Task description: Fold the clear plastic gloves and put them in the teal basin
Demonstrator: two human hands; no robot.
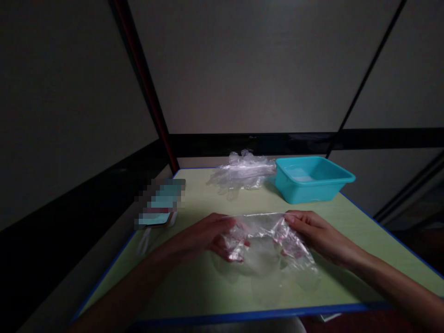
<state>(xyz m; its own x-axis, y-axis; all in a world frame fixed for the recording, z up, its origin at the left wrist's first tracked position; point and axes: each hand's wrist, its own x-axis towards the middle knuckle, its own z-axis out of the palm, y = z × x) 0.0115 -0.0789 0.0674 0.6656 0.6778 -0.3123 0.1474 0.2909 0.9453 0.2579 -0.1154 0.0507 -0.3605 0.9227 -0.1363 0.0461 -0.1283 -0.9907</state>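
Observation:
A clear plastic glove (263,240) is stretched between my two hands just above the green table (194,286). My left hand (208,233) grips its left side, fingers curled into the plastic. On the right side, my right hand (312,231) pinches the glove's upper edge, and some fingers show through the film. The glove's loose lower part hangs down onto the table near the front edge.
A turquoise plastic tub (312,178) stands at the back right of the table. Next to it, at the back centre, lies a heap of clear plastic gloves (243,173). A blurred-out flat object (159,206) sits at the left edge. Dark walls enclose the table.

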